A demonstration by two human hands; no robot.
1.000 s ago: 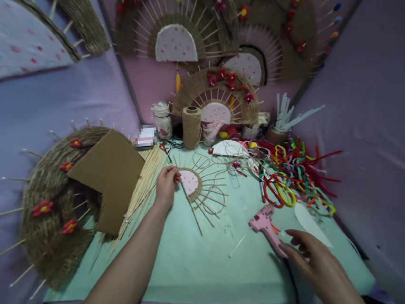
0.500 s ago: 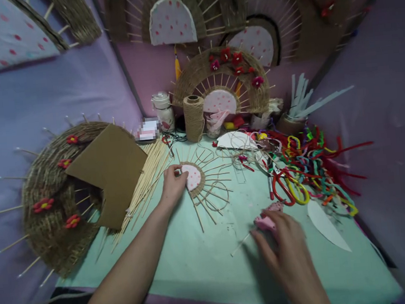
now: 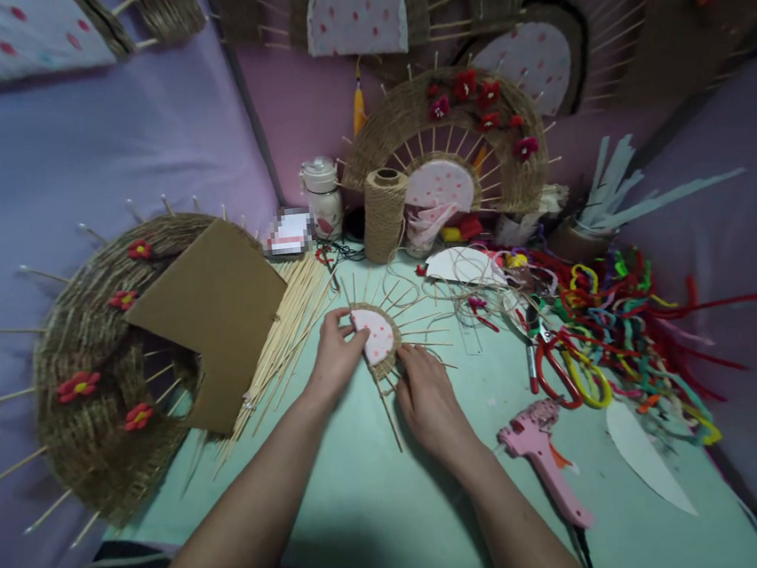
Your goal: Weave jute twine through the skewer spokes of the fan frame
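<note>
A small half-round fan (image 3: 376, 338) lies on the table, with pink-spotted white fabric in its middle, a twine-wrapped rim and thin sticks radiating outward. My left hand (image 3: 337, 355) pinches its straight left edge, thumb on the fabric. At the lower right of the rim, my right hand (image 3: 433, 401) has its fingers closed over the sticks and twine; the fingertips partly hide what they grip. Loose twine loops lie around the fan's upper right. A pink hot glue gun (image 3: 543, 460) rests on the table to the right of my right forearm.
At left, a cardboard piece (image 3: 214, 322) leans on a large woven arch (image 3: 90, 347), beside a bundle of thin sticks (image 3: 284, 347). A twine spool (image 3: 385, 216) stands behind. Scissors (image 3: 558, 374), colourful pipe cleaners (image 3: 629, 322) and a white card piece (image 3: 646, 459) lie at right.
My right hand has let go of the pink glue gun, now lying on the table, and moved left to the fan's rim. My left hand still holds the fan. The view has shifted slightly.
</note>
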